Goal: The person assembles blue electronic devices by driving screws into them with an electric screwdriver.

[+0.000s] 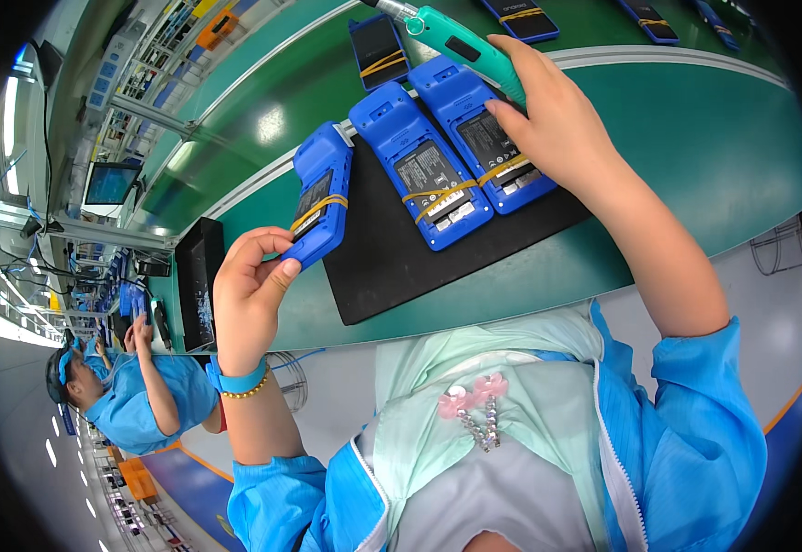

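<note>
My left hand [252, 285] pinches the lower end of a blue handheld terminal [320, 198], tilted at the left edge of a black mat [364, 276]. A yellow rubber band crosses its battery. Two more blue terminals, a middle one [424, 175] and a right one [488, 138], lie side by side on the mat with their backs up, each with a dark labelled battery and a rubber band. In my right hand [557, 120] is a teal electric screwdriver [465, 51], held above the right terminal. Its tip runs out of view at the top.
Beyond a metal rail, several banded terminals, one of them a dark-screened terminal [380, 53], lie on the green bench [695, 120]. A black tray [200, 285] with small parts stands at the left. Further left, a co-worker in blue [148, 400] works at the same bench.
</note>
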{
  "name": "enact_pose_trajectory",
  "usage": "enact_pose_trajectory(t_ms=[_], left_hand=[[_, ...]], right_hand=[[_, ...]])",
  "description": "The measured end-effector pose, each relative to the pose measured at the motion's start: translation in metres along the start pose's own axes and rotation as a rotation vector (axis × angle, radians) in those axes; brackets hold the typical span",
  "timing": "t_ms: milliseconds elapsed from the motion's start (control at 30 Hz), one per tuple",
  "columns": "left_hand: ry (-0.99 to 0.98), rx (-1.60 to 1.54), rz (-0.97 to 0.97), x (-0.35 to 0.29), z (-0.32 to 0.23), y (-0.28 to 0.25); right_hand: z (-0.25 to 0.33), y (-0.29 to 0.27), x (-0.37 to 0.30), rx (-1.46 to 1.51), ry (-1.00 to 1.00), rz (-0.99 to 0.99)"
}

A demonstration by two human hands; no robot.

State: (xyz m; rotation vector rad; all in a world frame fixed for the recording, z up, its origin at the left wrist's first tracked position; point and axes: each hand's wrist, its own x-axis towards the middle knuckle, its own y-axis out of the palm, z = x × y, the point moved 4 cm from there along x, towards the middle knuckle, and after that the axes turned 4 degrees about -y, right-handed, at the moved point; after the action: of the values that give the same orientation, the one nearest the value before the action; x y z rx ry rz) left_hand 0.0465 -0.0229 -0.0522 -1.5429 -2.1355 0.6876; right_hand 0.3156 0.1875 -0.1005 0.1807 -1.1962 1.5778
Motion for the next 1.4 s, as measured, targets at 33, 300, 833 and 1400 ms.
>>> enact_pose_trajectory(t_ms=[33, 300, 833, 1400], left_hand=[[0.000, -0.015, 0.004, 0.001, -0.001, -0.001], [0.143, 0.258, -0.025, -0.014, -0.008, 0.028], [0.274, 0.285, -0.198, -0.037, 0.022, 0.056], [0.073, -1.088, -0.244, -0.029, 0.069, 0.086]], right_hand=[[0.002, -0.002, -0.001, 0.001, 0.032, -0.013], [0.100, 0.017, -0.033, 0.095, -0.570, 0.028], [0.154, 0.061, -0.048, -0.202, -0.967, 0.488], [0.188, 0.068, -0.048, -0.410, -0.966, 0.474]])
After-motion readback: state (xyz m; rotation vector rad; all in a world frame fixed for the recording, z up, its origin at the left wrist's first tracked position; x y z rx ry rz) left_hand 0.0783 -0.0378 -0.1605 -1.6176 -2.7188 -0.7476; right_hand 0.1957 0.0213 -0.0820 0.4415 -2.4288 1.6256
